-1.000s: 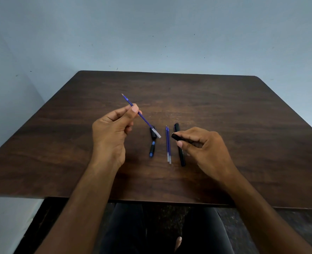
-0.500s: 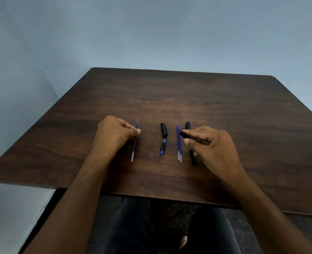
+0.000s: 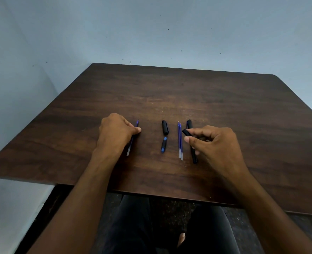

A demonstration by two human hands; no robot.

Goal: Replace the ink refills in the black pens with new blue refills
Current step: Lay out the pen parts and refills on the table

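a dark wooden table (image 3: 224,99) is filling the middle of the view, with a pale blue wall (image 3: 151,30) rising behind it. taking the black cap (image 3: 165,127) near the table's middle as the landmark, things are lying in a row across it.

well to the left of the cap, the left hand (image 3: 115,133) is resting knuckles up on the table, its fingers curling over a blue refill (image 3: 132,139) and its thumb tip pressing against it. the refill is lying on the wood pointing away from the person, its metal tip showing past the fingers and its clear end sticking out near the wrist.

just below the cap, nearly in line with it, a short black pen piece with blue ends (image 3: 163,144) is lying apart from it.

just right of the cap, two blue refills (image 3: 180,142) are lying side by side, touching, tips away from the person.

farther right of the cap, a black pen (image 3: 192,143) is lying parallel to those refills, partly hidden by fingers.

the right hand (image 3: 217,145) is hovering over that pen, pinching a black pen barrel (image 3: 185,132) between thumb and forefinger, its dark end pointing toward the cap; the other fingers are curling underneath.

below the table edge, dark trousers (image 3: 133,226) are showing.
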